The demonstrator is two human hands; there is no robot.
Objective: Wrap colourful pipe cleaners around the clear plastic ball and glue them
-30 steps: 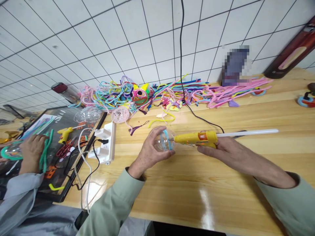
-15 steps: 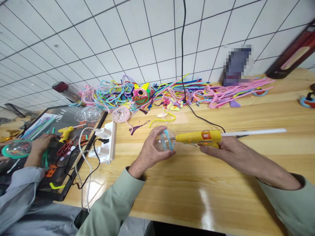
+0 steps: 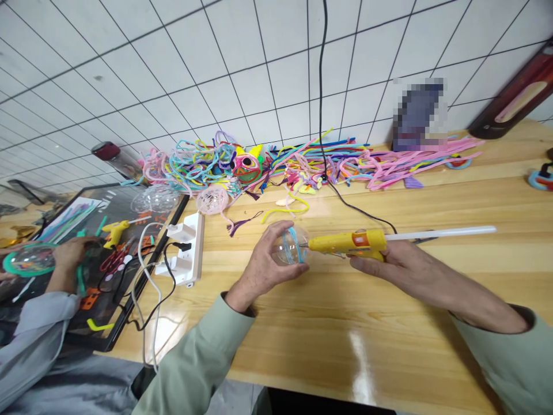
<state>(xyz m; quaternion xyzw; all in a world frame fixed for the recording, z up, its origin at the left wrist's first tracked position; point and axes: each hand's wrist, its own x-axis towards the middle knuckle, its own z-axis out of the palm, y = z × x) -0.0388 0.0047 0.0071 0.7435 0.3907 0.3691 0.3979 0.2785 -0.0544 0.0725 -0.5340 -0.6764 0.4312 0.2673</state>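
Between the thumb and fingers of my left hand (image 3: 264, 258) is a clear plastic ball (image 3: 298, 252) with light blue pipe cleaner strips (image 3: 292, 237) around it. My right hand (image 3: 400, 260) grips a yellow hot glue gun (image 3: 345, 242) from its right side, its handle mostly hidden by the palm. A long white glue stick (image 3: 444, 233) sticks out of the gun's back end. The metal nozzle points left at the ball, close to a blue strip; whether it touches, I cannot tell.
A white power strip (image 3: 195, 253) with plugs and cables stands left of my left hand. Piles of pipe cleaners (image 3: 389, 167) and a colourful mask (image 3: 246, 167) lie along the tiled wall. At far left a co-worker's hand (image 3: 71, 253) is beside a green-rimmed clear ball (image 3: 30, 259).
The glue stick's rear end and the back of the glue gun have shifted slightly left. My left hand and the ball stay in place. The co-worker's hand has moved a little.
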